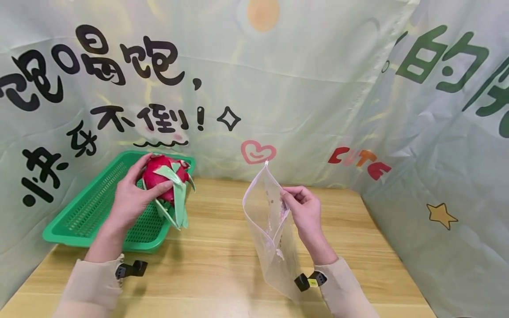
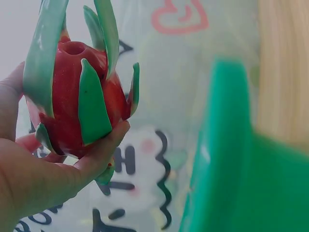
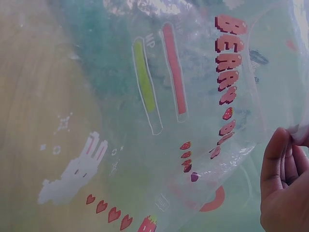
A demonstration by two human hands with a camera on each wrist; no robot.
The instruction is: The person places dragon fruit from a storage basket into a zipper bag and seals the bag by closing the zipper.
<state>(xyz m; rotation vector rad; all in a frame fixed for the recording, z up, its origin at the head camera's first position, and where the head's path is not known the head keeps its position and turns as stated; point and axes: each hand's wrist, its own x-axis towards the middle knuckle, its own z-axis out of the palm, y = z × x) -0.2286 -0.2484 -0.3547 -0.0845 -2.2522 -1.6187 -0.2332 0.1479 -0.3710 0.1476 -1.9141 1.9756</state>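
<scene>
grasping dragon fruit [image 1: 156, 170] in your left fingers [image 1: 136, 170] above green basket [image 1: 85, 220]; pinching bag [image 1: 267, 234] edge in your right fingers [image 1: 291, 202]: spread mouth [image 1: 264, 201] wide, guide leaves [image 1: 180, 206] gently.

The head view is bright, the left wrist view blurs the basket [image 2: 224, 154], the dimmer right shows glare on the bag [image 3: 159, 128].

The right hand [image 3: 285, 188] pinches the edge of a clear bag [image 3: 159, 150]. A white rabbit [image 3: 75, 171] and red hearts [image 3: 114, 214] decorate it.
</scene>
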